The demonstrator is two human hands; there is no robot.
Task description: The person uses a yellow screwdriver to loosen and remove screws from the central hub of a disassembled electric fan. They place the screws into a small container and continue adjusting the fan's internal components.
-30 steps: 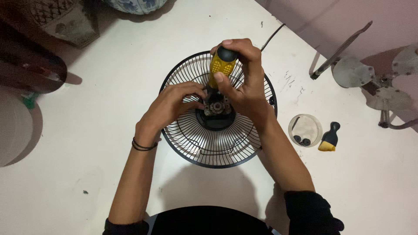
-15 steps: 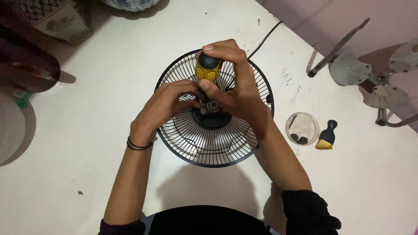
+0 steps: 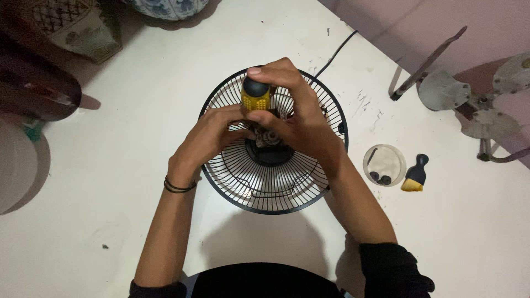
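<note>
Right hand [image 3: 295, 118] grips a yellow-and-black screwdriver [image 3: 255, 94] upright over the hub of a black wire fan guard [image 3: 265, 190] | left hand [image 3: 212, 135] steadies the hub | white worktop [image 3: 138, 165] | small round dish [image 3: 383, 164] and yellow-bristled brush [image 3: 415, 174] lie to the right.

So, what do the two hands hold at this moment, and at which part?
The right hand grips a screwdriver by its yellow and black handle. The left hand touches it lower, at the hub of the black fan grille; its exact hold is hidden.

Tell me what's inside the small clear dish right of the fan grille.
The dish holds two small dark pieces near its front rim and a thin dark streak. What they are is too small to tell.
</note>
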